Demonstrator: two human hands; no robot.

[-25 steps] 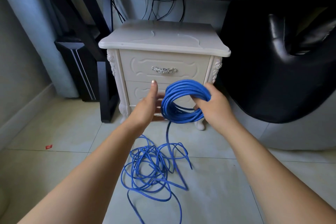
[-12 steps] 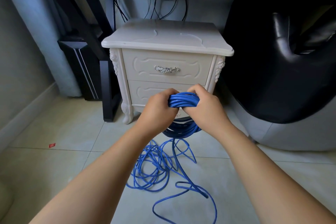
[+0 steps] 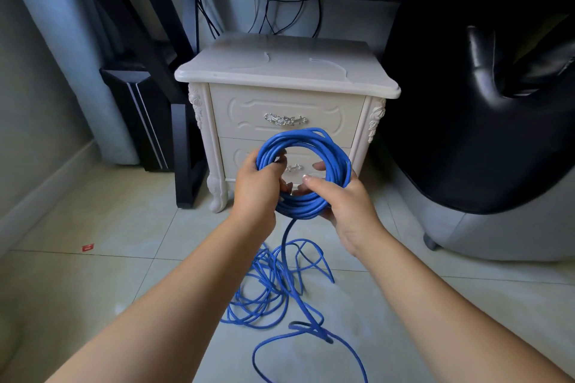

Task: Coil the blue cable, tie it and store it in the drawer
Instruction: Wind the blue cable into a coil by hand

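Observation:
A blue cable coil (image 3: pixel 323 146) is held upright in front of a cream nightstand (image 3: pixel 286 71). My left hand (image 3: pixel 256 190) grips the coil's left side. Around the coil's lower right side my right hand (image 3: pixel 342 205) is closed, thumb inside the ring. From the coil's bottom a strand drops to a loose tangle of blue cable (image 3: pixel 273 292) on the tiled floor. Both nightstand drawers are closed; the upper drawer (image 3: pixel 249 112) has a silver handle, and the lower drawer (image 3: pixel 239 158) is partly hidden by the coil.
A black chair (image 3: pixel 485 121) stands at the right. A dark desk frame (image 3: pixel 183 146) and a black computer case (image 3: pixel 140 115) are at the left. Black wires hang behind the nightstand. A small red scrap (image 3: pixel 87 247) lies on the floor.
The coil was squeezed flat between both hands half a second ago; now it stands open as a ring again. More loose cable has been drawn off the floor.

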